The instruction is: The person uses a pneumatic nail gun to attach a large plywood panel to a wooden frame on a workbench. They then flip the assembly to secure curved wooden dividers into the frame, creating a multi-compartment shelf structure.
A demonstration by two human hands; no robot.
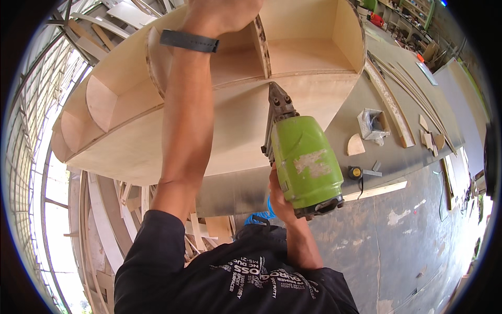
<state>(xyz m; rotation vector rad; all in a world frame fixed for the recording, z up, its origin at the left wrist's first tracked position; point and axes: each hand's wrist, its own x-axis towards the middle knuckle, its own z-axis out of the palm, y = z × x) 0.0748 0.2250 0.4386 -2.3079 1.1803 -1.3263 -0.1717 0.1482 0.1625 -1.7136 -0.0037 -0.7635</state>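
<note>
A curved plywood shelf unit (246, 120) with several compartments lies across the workbench. My right hand (278, 196) is closed round the handle of a green nail gun (306, 157), whose body hides most of the fingers. The gun's dark nose points away from me and meets the unit's edge near the foot of a divider (261, 47). My left arm reaches over the unit, with a black band (189, 41) at the wrist. Up at the top edge of the view, my left hand (225, 13) is beside that divider; its fingers are hidden or cut off.
Right of the unit, the metal-topped bench (397, 125) carries a small box (373, 124), a tape measure (355, 172), wood offcuts (429, 137) and long strips. A blue air hose (260, 216) runs below my right hand. Timber scraps (104, 209) are piled at left.
</note>
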